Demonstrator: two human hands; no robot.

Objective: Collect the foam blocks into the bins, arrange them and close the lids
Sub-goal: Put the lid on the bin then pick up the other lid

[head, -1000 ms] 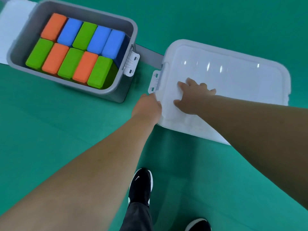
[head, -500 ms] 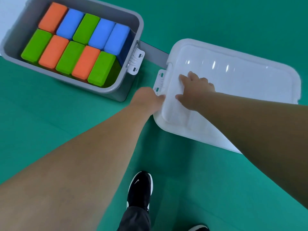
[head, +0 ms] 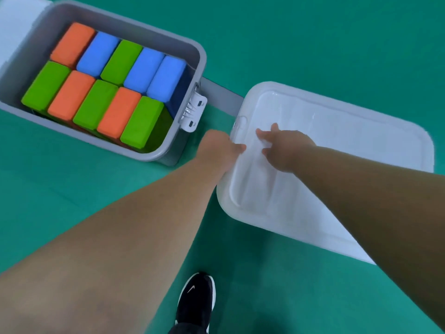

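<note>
L grip (head: 219, 150), R grip (head: 287, 148) on lid (head: 349, 141)

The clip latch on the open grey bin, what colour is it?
White; the clip latch shows in the head view.

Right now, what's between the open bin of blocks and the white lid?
Head view: a white latch, bare green floor and the left hand gripping the white lid.

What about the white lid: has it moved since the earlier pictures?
No. The white lid keeps the same gap to the open grey bin; only the camera shifted.
</note>
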